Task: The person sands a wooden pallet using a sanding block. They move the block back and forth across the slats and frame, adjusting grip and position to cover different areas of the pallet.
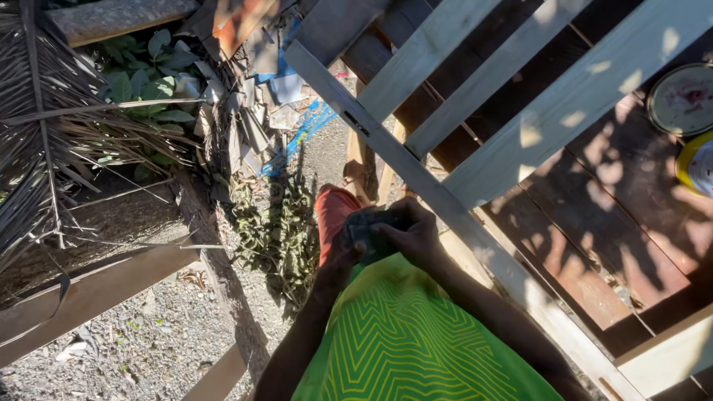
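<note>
A dark object (365,226), possibly a folded cloth or pouch, is held in front of the green shirt (401,334), just left of the pale rail (416,174). The left hand (343,249) is cupped under it; the right hand (412,234) is closed over its top, fingers curled. Both hands are touching it, the right one nearer the rail. Its long axis cannot be told in shadow.

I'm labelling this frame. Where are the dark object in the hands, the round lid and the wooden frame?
dark object (365,226), head view, its top face.
round lid (682,99), head view, its centre.
wooden frame (416,174), head view, its long near rail.
</note>
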